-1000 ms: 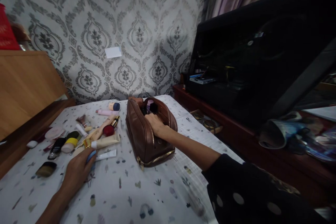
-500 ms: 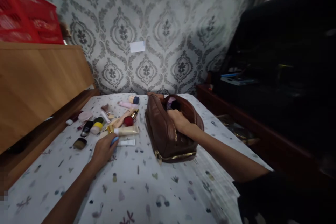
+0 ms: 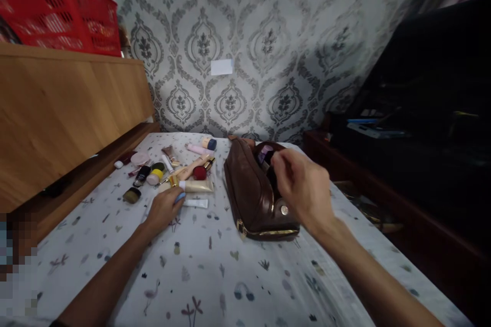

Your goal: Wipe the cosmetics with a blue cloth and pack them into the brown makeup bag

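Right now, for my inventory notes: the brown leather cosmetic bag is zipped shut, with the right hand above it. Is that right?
No, the head view shows the brown leather cosmetic bag open at the top, with a purple item showing inside. The rest stands: the right hand is above it.

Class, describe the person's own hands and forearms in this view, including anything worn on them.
The left hand and right hand are bare: no gloves, rings or watch show. The left forearm and right forearm are uncovered, with no sleeve in view.
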`<state>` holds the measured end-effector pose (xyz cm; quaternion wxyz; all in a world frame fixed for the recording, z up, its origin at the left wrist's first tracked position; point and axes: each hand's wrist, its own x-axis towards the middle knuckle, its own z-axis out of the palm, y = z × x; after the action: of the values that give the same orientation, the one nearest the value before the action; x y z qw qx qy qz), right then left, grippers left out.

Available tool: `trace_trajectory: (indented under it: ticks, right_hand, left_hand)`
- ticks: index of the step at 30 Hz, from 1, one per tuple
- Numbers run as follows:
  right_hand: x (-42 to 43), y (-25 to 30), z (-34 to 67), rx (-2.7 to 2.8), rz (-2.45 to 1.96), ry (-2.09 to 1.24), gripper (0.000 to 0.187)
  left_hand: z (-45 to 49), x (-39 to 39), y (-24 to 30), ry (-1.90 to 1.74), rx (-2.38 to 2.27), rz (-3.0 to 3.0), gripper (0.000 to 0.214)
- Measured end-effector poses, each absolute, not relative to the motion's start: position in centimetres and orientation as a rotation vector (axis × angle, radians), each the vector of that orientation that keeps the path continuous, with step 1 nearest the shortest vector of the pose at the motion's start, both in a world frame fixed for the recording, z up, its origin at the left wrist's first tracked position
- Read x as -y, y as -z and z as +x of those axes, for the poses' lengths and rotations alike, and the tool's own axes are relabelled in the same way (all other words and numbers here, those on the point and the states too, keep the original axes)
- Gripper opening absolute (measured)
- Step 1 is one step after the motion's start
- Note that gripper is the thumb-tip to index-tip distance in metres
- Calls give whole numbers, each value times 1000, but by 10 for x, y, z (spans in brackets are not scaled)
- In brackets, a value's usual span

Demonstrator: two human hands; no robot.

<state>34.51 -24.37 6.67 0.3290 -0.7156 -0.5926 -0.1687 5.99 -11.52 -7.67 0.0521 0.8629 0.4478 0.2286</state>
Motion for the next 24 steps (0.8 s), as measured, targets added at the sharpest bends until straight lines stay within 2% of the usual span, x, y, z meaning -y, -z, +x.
trace_trajectory:
  ticks: [4, 8, 13, 19, 24]
  right_hand:
    - [260, -16, 300, 2144, -1410, 163, 49]
    - [249, 35, 268, 2479, -1333, -59, 38]
    - [234, 69, 261, 2353, -1327, -270, 30]
    - [230, 77, 267, 2113, -1305, -559, 31]
    - [232, 76, 268, 2088, -1306, -571, 29]
  left_hand:
    - [57, 106, 61, -703, -1469, 2553, 31]
    - [44, 72, 34, -759, -1722, 2456, 33]
    - [32, 36, 27, -703, -1799, 2414, 30]
    - [40, 44, 52, -580, -1801, 2426, 35]
    - [42, 50, 56, -520, -1850, 2447, 35]
